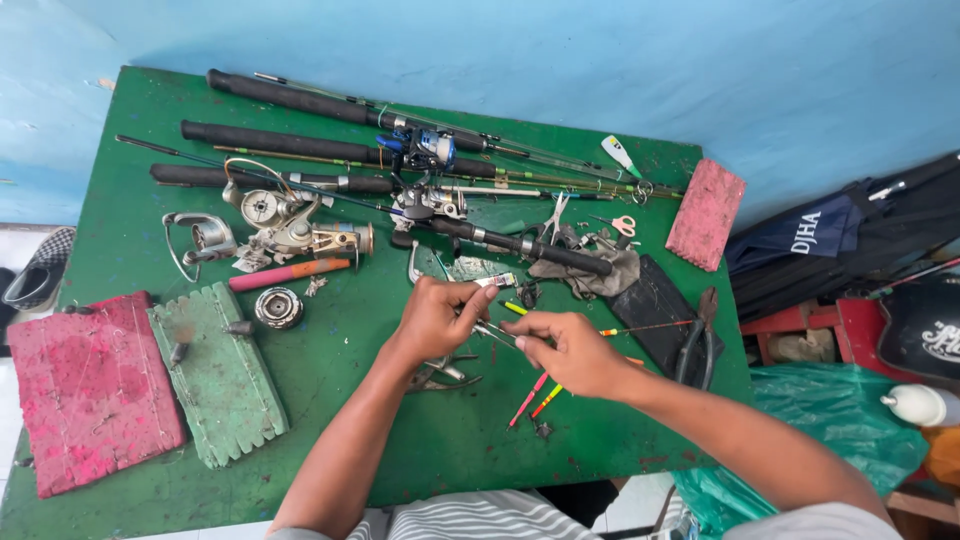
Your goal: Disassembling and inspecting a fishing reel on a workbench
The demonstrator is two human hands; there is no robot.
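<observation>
My left hand (437, 318) and my right hand (565, 350) meet over the middle of the green table (380, 420). Between their fingertips they pinch a thin fishing float rod (497, 330), with a small silvery piece at the left fingertips. Below my right hand lie pink and yellow floats (535, 397). An orange-tipped float (645, 327) points right from my right hand. Metal pliers (445, 375) lie under my left wrist.
Several fishing rods (300, 145) with reels lie along the far side. Loose reel parts (285, 232), a spool (278, 307), green foam (220, 380) and pink foam (92, 390) boards sit left. Scissors (622, 226), black pliers (697, 340) and another pink foam block (706, 213) sit right.
</observation>
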